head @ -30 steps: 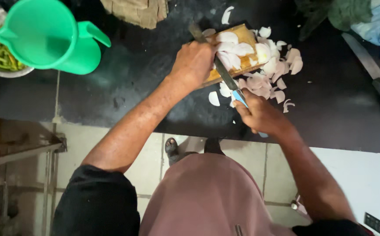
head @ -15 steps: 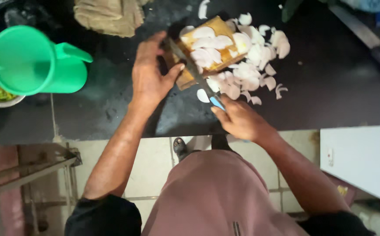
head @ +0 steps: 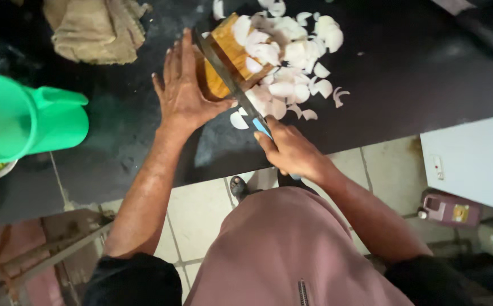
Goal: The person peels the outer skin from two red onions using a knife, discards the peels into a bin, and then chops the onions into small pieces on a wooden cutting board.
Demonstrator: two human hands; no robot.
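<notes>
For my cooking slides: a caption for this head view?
Right hand holds a knife across the wooden board; left hand beside white slices.

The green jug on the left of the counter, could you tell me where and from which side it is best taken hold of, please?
Grip the green jug by the green projection on its right side, probably its handle, coming in from the right. Its round body looks too wide to clasp, and that side faces open black counter, nearest the left hand, which lies flat by the wooden board.
</notes>
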